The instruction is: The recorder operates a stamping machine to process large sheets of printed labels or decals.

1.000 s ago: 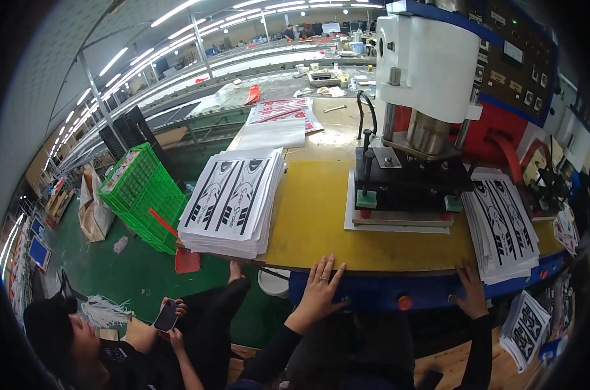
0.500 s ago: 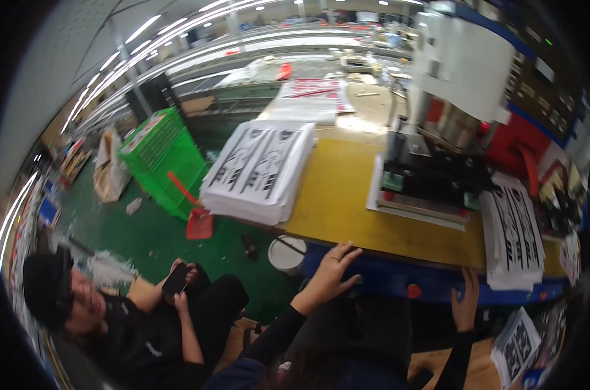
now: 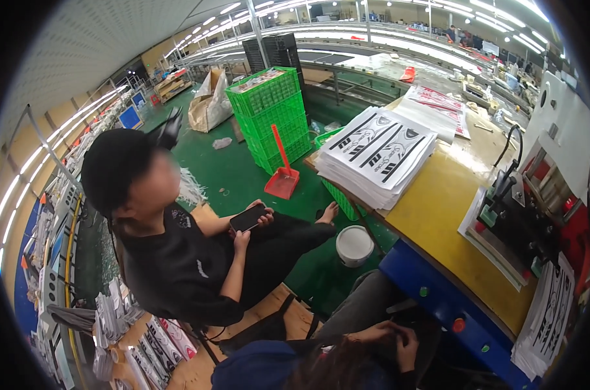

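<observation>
My left hand [image 3: 371, 333] and my right hand [image 3: 407, 348] are close together above my lap, below the blue front of the press table. Both have curled fingers, with the fingertips nearly meeting. Whatever lies between them, if anything, is lost in shadow against dark clothing. The yellow tabletop [image 3: 446, 220] carries a thick stack of white printed sheets [image 3: 384, 153] on its left end. Closer to me on the right hangs another pile of printed sheets [image 3: 547, 318]. Between them stands the press [image 3: 513, 224], with a white sheet [image 3: 477, 214] under its black clamp frame.
A seated co-worker [image 3: 178, 260] on my left holds a phone [image 3: 248, 218]. Behind are stacked green crates [image 3: 269, 123], a red dustpan [image 3: 283, 182] and a white bucket [image 3: 355, 246]. A red button [image 3: 459, 324] sits on the table's blue front [image 3: 412, 279].
Both hands have left the table's front edge and come together over my lap. My view has swung left, bringing more of the co-worker and floor into sight.
</observation>
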A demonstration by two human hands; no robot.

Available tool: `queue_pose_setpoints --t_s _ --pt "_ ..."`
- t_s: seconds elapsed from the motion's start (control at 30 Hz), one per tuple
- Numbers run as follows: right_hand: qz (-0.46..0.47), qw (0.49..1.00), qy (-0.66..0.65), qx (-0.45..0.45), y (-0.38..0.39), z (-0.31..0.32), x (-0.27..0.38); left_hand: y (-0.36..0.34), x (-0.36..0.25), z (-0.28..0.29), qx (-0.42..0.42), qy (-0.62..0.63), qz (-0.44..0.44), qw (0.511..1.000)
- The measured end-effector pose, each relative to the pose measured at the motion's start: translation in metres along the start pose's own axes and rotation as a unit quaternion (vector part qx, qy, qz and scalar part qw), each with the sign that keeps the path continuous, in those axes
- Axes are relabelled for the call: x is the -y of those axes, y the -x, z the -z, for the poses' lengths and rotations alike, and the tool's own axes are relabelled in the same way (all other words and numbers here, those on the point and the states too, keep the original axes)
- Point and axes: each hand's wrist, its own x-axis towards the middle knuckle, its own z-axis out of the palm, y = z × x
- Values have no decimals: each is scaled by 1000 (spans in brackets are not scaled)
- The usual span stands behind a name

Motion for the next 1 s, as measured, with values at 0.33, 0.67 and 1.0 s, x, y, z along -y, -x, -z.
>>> queue_pose_setpoints --t_s 0.33,0.67,1.0 --pt "-207 896 -381 -98 -12 -27 -106 -52 52 9 -22 220 67 973" --pt "-326 795 -494 -130 -19 -22 -129 -57 67 7 -4 10 1 1000" --pt "-317 804 -491 -113 -16 -22 -138 -59 77 9 23 -24 10 999"
